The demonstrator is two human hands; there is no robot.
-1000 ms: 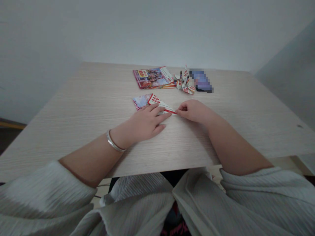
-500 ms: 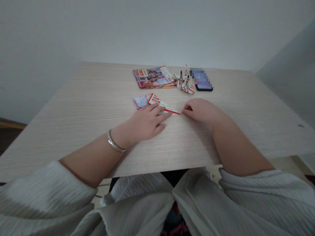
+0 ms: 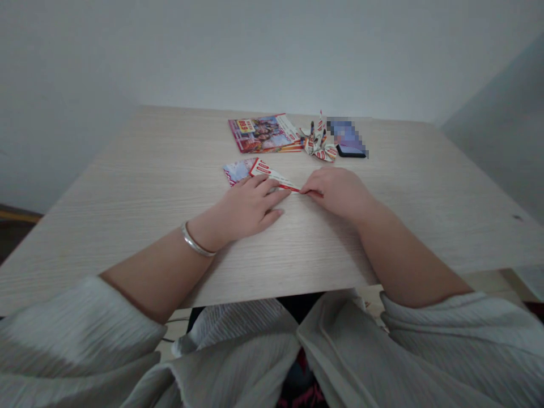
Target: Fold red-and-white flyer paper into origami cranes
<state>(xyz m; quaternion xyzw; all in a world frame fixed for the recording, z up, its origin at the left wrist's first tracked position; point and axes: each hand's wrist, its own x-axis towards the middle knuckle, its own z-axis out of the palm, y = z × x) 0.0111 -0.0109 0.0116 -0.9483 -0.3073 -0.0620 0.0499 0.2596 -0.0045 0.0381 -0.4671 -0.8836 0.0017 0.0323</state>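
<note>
A printed paper sheet [image 3: 264, 169], folded to a long narrow point, lies on the table in front of me. My left hand [image 3: 250, 205] rests on its near part with fingers stretched out and spread, covering some of it. At the sheet's pointed right end, my right hand [image 3: 334, 190] has thumb and fingers pinched together on the tip. The fingers hide the very end of the point. A silver bangle [image 3: 196, 242] circles my left wrist.
Behind the sheet lies a stack of colourful printed leaflets [image 3: 267, 134]. A folded paper figure [image 3: 319, 144] stands to the right of it, beside a phone [image 3: 351, 139] lying flat. The pale wooden table [image 3: 140, 187] meets a wall at the back.
My right hand has moved left and now pinches the sheet's pointed tip. The sheet and my left hand have shifted slightly left and away from me.
</note>
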